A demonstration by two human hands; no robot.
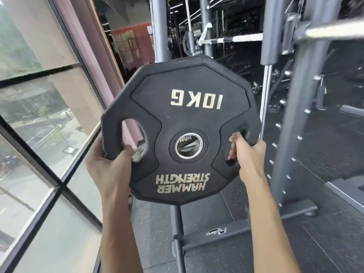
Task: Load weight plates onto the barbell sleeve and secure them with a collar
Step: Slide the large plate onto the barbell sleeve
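Chrome barbell sleeve lies up-right of both hands' fingers, clamped on the 10 kg plate, nearer the right hand.

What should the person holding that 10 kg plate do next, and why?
Probably raise the plate up and to the right: the left hand and right hand grip its cut-outs, and the chrome barbell sleeve sits higher, at upper right.

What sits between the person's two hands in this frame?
In the head view, the weight plate fills that stretch: its steel-ringed hub lies between the left hand and the right hand, each gripping a handle cutout.
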